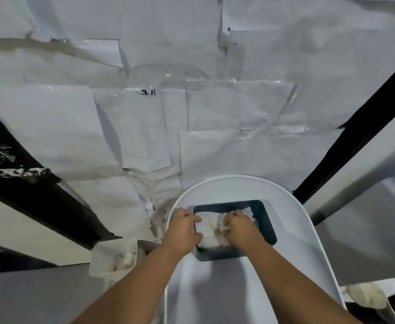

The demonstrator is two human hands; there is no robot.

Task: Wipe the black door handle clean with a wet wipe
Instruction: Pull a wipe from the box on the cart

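A dark rectangular tray [263, 218] rests on a white oval surface [294, 230] low in the view, holding a pile of white wet wipes [211, 226]. My left hand [183, 228] grips the pile's left side with the fingers curled over it. My right hand [237, 226] pinches the wipes from the right, fingers bunched in the material. No black door handle shows in this view.
White paper sheets [192, 113] taped over a wall fill the background. Black frame bars run at the left [40, 202] and right [355, 136]. An open white box [114, 258] with crumpled wipes stands left of my arm. A bin with crumpled white material [364, 298] sits bottom right.
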